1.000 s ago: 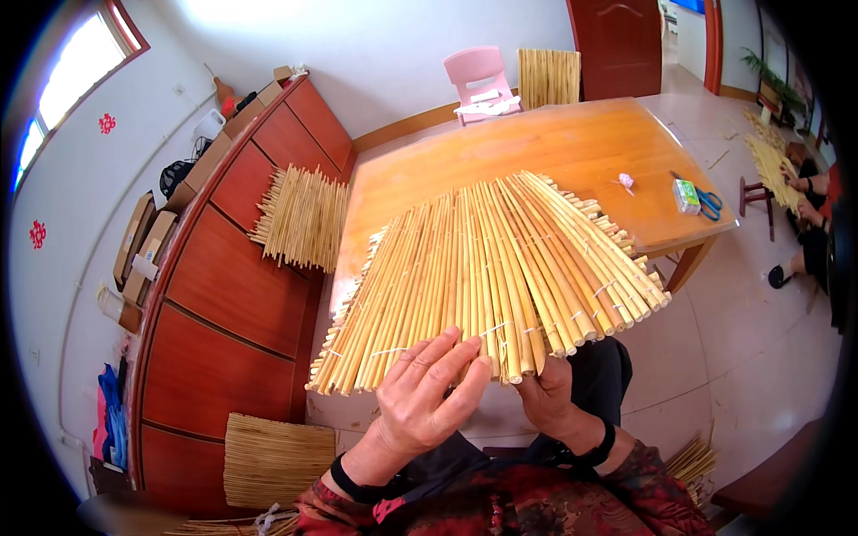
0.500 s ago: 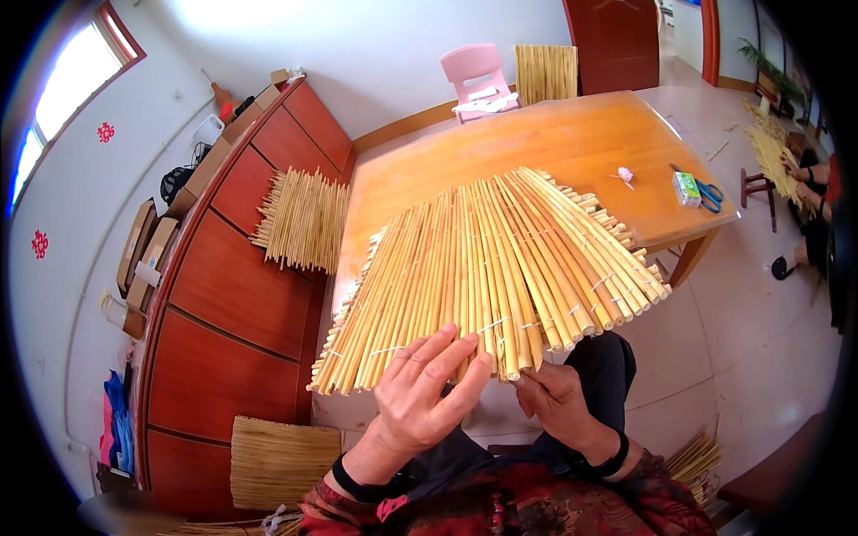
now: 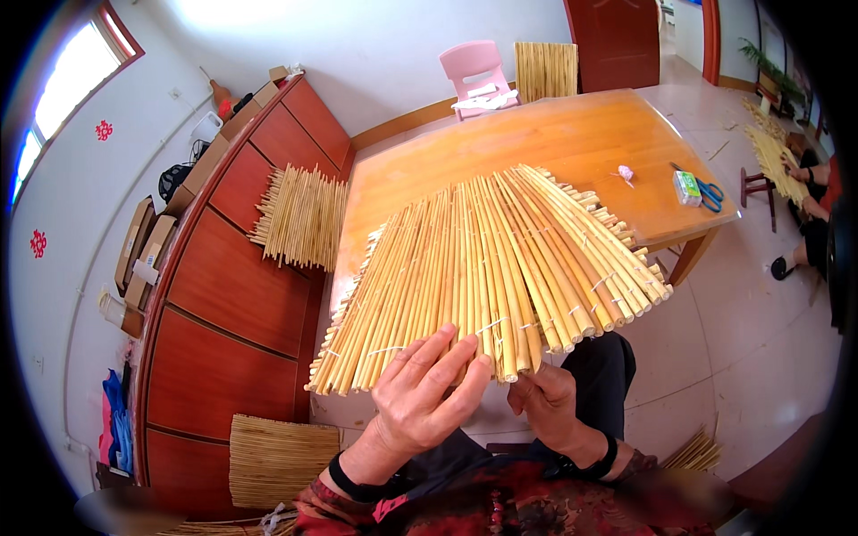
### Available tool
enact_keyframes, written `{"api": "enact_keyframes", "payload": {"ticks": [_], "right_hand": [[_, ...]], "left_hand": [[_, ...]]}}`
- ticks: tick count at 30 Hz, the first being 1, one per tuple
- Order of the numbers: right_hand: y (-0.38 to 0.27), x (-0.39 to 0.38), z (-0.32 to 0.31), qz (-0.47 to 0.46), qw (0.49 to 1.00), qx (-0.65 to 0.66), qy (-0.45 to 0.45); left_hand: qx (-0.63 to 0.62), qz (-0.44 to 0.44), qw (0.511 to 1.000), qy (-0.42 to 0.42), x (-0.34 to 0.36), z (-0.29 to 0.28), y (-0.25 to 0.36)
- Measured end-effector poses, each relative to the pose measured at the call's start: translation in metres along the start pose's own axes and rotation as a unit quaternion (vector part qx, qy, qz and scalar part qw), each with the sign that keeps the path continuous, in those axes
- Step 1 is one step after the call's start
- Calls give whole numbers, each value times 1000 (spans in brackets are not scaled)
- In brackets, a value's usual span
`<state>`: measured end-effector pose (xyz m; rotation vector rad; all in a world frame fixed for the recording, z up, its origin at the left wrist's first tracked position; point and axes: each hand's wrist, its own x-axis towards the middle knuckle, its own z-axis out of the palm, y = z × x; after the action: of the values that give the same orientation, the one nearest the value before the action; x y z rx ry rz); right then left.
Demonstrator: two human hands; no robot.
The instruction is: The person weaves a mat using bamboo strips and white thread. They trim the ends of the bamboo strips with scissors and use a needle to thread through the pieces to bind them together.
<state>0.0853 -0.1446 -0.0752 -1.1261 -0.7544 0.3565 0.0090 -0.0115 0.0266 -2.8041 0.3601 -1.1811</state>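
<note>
A thick mat of straight tan reed stalks (image 3: 447, 268), tied with short white threads, lies over the near side of the table, its near end jutting past the edge. My left hand (image 3: 420, 384) rests palm down on that near end, fingers stretched along the stalks and slightly apart. Just to its right, my right hand (image 3: 550, 406) is closed in a pinch under the stalk tips. The mat covers part of its fingertips, and what they hold is hidden.
On the orange table (image 3: 500, 134) lie blue-handled scissors (image 3: 710, 195), a small green-and-white box (image 3: 686, 189) and a pink bit (image 3: 626, 175). More reed mats (image 3: 299, 217) lean by the red cabinet (image 3: 232, 295). A pink chair (image 3: 474, 71) stands behind. Another person's hands (image 3: 804, 183) work at right.
My right hand has shifted slightly left and up, further under the stalk tips. My left hand and the mat stay nearly where they were.
</note>
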Motion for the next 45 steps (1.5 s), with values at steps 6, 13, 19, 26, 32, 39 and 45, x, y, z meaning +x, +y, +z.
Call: {"api": "enact_keyframes", "payload": {"ticks": [6,13,19,26,32,39,45], "right_hand": [[1,-1,1,33,999,0,15],[14,-4,1,-11,999,-38,-4],[7,0,6,-55,998,-25,-1],[8,-8,1,9,998,-53,-18],[5,-2,2,-77,996,-47,-14],[3,-3,4,-88,993,-75,-26],[5,-7,8,-28,999,24,-31]], "left_hand": [[-14,2,1000,6,-1,-1,0],[-23,-12,1000,3,-4,-5,3],[-28,-14,999,-7,-7,-8,2],[-26,-20,999,-18,-8,-12,4],[-25,-20,999,-23,-8,-15,4],[-34,-19,999,-24,-11,-18,3],[-43,-22,998,-26,-12,-19,4]]}}
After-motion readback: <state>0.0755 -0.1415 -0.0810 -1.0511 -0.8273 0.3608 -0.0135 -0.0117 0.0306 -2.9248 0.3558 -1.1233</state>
